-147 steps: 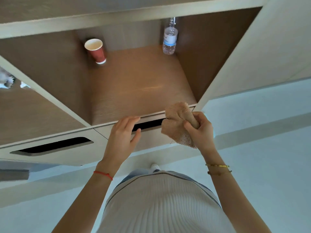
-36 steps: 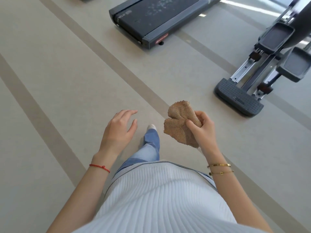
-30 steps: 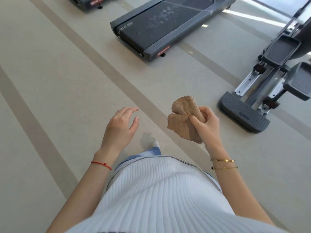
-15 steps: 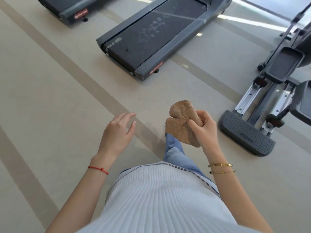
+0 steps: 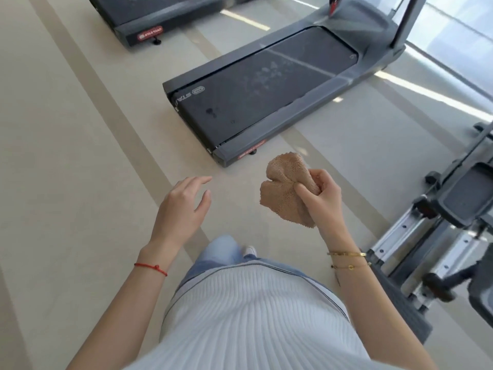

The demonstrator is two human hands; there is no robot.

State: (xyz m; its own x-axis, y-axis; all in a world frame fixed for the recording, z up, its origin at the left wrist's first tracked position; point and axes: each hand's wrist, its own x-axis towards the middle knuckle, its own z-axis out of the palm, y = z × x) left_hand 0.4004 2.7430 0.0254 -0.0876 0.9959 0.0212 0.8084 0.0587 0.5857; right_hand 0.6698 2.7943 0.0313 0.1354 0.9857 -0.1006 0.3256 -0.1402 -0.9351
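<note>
My right hand (image 5: 322, 201) grips a bunched tan cloth (image 5: 285, 189) in front of my waist, with the fabric bulging out to the left of my fingers. To the left of it, my left hand (image 5: 181, 206) hovers with relaxed, slightly spread fingers and holds nothing. Just ahead of both hands, a dark treadmill (image 5: 269, 94) lies on the floor, its rear end nearest me. Faint marks and a small dark spot show on its belt.
A second treadmill (image 5: 149, 25) stands at the upper left. An elliptical trainer (image 5: 450, 222) with metal rails and pedals stands close on my right. The pale floor (image 5: 66, 156) carries darker diagonal stripes. My leg and shoe show below my hands.
I turned away from the wooden cupboard and walked across the floor. The treadmill has drawn nearer and the elliptical is now beside me. My right hand keeps hold of the cloth.
</note>
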